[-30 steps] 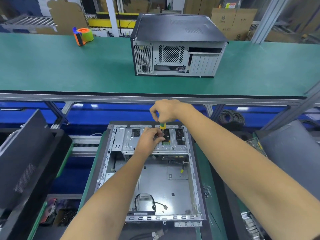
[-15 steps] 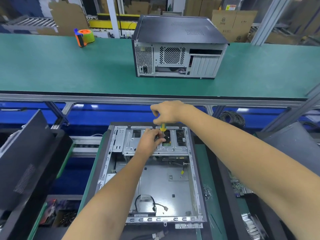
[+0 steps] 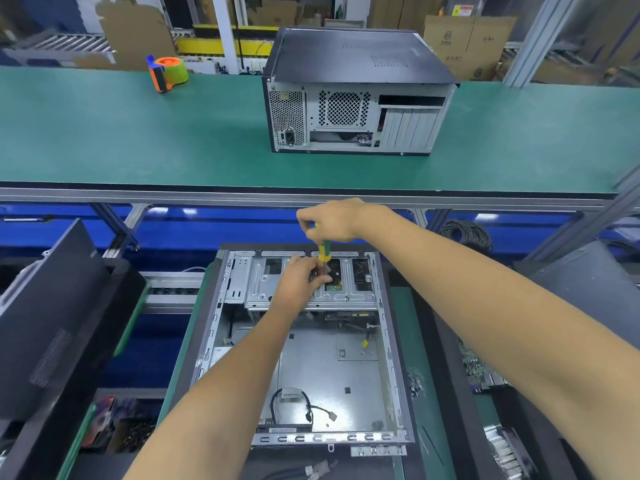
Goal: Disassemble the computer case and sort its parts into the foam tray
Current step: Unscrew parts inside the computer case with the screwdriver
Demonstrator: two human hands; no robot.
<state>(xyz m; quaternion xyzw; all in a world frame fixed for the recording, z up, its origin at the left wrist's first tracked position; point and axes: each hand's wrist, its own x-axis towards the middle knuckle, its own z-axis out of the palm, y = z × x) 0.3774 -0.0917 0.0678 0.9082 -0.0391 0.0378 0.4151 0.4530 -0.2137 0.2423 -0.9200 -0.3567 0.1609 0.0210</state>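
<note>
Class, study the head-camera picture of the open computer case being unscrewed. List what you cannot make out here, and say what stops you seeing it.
- Screwdriver tip and its screw: head view, hidden behind the left hand.
- Screwdriver handle top: covered by the right hand.
- Loose screws beside the open case: too small to count.
- Circuit board at right: partly hidden by the right forearm.
- Foam tray: cannot be identified.

**Colours on the workbench**

We see a green bench mat (image 3: 138, 140) under a black-topped closed case (image 3: 356, 57) with a silver rear and a diamond-mesh fan grille. We see the open case (image 3: 311, 368) in bare grey metal, a yellow-and-green screwdriver (image 3: 324, 251), and an orange, green and blue tape dispenser (image 3: 168, 73).
</note>
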